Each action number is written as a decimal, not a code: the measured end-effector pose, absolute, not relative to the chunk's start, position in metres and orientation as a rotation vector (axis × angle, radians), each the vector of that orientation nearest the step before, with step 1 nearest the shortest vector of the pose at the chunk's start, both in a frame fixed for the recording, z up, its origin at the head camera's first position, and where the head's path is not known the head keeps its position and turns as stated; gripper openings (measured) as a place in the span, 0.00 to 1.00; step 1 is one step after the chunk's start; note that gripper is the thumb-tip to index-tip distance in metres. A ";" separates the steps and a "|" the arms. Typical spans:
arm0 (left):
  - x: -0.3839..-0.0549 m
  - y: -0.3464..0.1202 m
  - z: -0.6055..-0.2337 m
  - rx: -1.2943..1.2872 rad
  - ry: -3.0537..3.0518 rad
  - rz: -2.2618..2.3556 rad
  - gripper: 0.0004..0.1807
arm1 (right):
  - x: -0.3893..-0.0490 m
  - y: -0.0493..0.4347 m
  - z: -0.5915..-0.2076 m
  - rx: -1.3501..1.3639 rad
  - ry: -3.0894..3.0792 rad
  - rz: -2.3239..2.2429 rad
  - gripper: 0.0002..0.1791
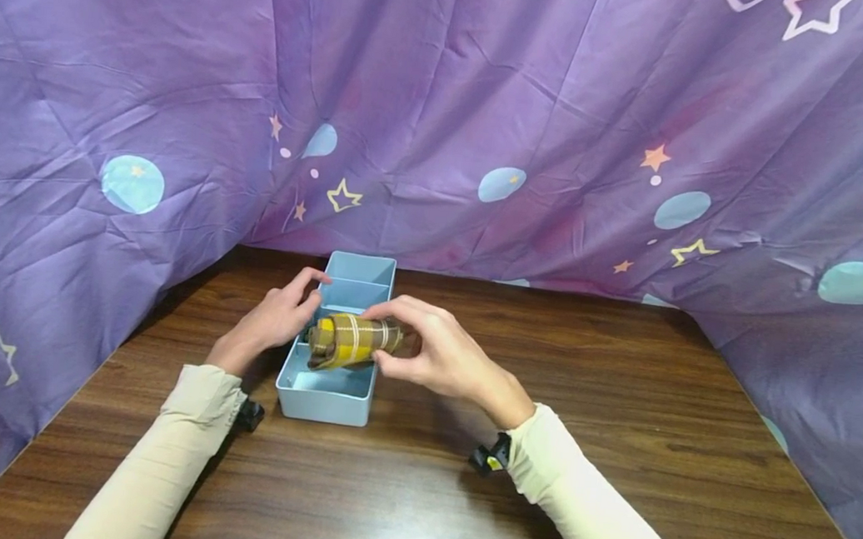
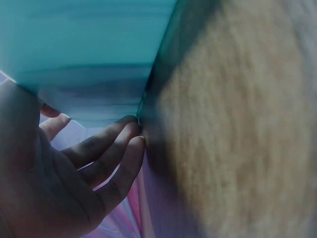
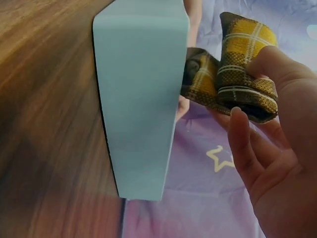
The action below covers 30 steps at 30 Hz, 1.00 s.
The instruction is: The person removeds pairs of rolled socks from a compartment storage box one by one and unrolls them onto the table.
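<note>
A purple patterned curtain (image 1: 429,94) rises behind the dark wooden tabletop (image 1: 581,380). Left of the tabletop's middle, a pale-blue divided box (image 1: 322,407) runs lengthwise, its far end close to the tabletop's far edge. The right hand (image 1: 452,350) pinches a rolled yellow-and-brown plaid cloth (image 1: 351,341) between thumb and fingers, above the box's near half. The left hand (image 1: 274,317), fingers extended and slightly parted, touches the box's left side.
</note>
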<state>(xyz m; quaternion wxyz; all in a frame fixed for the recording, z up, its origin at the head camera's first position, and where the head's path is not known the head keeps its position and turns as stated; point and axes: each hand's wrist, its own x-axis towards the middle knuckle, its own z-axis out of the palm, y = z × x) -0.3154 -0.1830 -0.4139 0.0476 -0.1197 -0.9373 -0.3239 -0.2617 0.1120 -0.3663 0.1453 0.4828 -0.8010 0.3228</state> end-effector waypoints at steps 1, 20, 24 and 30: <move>-0.315 -0.183 -0.414 -0.364 -2.857 -0.987 0.22 | -0.262 0.114 -0.365 1.391 -2.298 0.940 0.25; -0.316 -0.184 -0.415 -0.353 -2.867 -1.012 0.22 | -0.262 0.160 -0.366 1.291 -2.392 1.105 0.25; -0.316 -0.183 -0.416 -0.341 -2.876 -1.005 0.23 | -0.263 0.171 -0.373 1.284 -2.437 1.106 0.25; -0.315 -0.182 -0.415 -0.351 -2.868 -1.013 0.22 | -0.264 0.184 -0.381 1.307 -2.526 1.119 0.24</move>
